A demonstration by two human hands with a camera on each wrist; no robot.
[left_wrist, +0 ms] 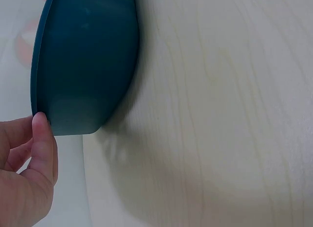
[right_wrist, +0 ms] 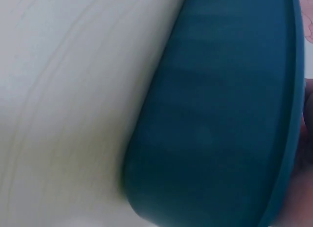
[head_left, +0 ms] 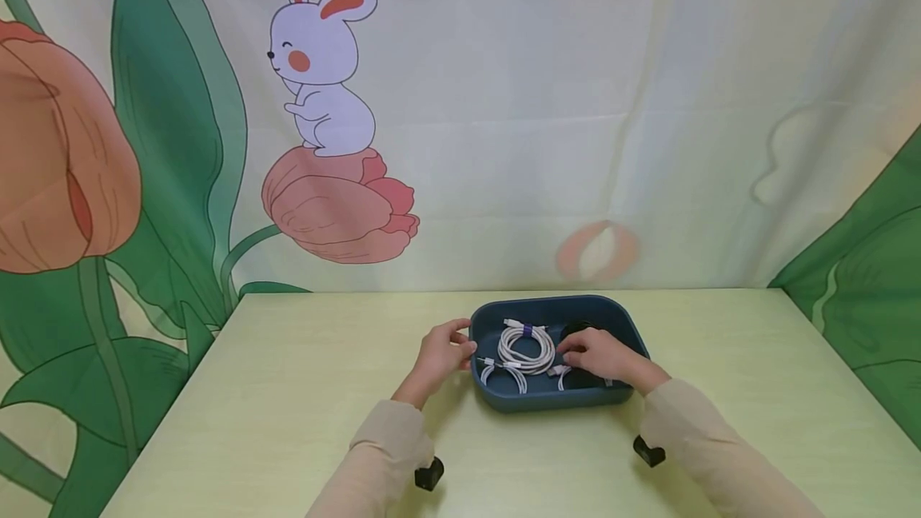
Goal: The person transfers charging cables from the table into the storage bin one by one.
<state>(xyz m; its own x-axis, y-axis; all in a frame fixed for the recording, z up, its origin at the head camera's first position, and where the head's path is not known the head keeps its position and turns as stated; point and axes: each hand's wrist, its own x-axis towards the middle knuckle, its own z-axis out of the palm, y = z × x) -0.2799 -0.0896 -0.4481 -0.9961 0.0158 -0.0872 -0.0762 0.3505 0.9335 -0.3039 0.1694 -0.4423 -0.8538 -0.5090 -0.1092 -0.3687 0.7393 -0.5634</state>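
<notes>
A dark blue bin sits on the table with cables inside. My left hand is at its left end, thumb and fingertips touching the wall by the rim. The left wrist view shows the thumb against the outer wall, just under the rim. My right hand reaches over the right side into the bin, fingers bent down above a black coil. A white plug lies near its fingertips. I cannot tell whether the fingers pinch anything. The right wrist view has most of that hand hidden behind the bin wall.
Left in the bin lie a coiled white cable with a purple tie and another white cable in front. The pale wooden table ends at a printed curtain. A black wrist device hangs below the left sleeve.
</notes>
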